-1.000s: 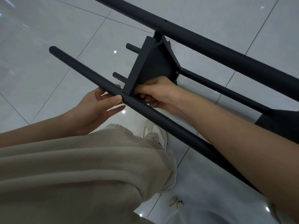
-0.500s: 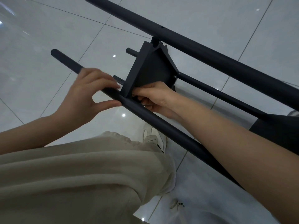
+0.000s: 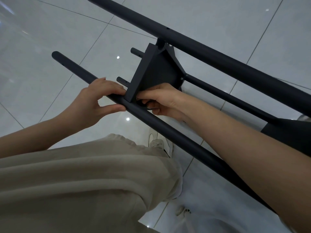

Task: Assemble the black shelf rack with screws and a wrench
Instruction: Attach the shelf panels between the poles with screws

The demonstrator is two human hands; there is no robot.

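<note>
Rack's lying tipped over on the glossy tiled floor [image 3: 50, 34], seen from above past my beige trousers [image 3: 75, 182] and 1 white shoe [image 3: 159, 143].

The left hand [image 3: 99, 100] is clamped on the near pole [image 3: 176, 137] just left of where the shelf meets it: 4 fingers draped over the top, thumb pressing in from the side nearest me, wrist bent back a bit with the forearm coming in from the lower left. So that one's properly gripping the tube.

The right hand [image 3: 161, 101] reaches in from the lower right, forearm crossing over the near pole, fingers curled in tight against the bottom corner of the triangular shelf panel [image 3: 156, 76]. There's a thin dark piece [image 3: 150, 107] pinched in those fingers, too hidden to say if it's the wrench or a screw.

The panel stands on edge between the near pole and the thicker far pole [image 3: 218, 54], its top corner touching the far one. 2 short stubs [image 3: 122, 80] poke out to its left, and a thin rod [image 3: 227, 96] runs from its right corner to a second panel [image 3: 289, 137] at the right edge – partly behind my arm.
</note>
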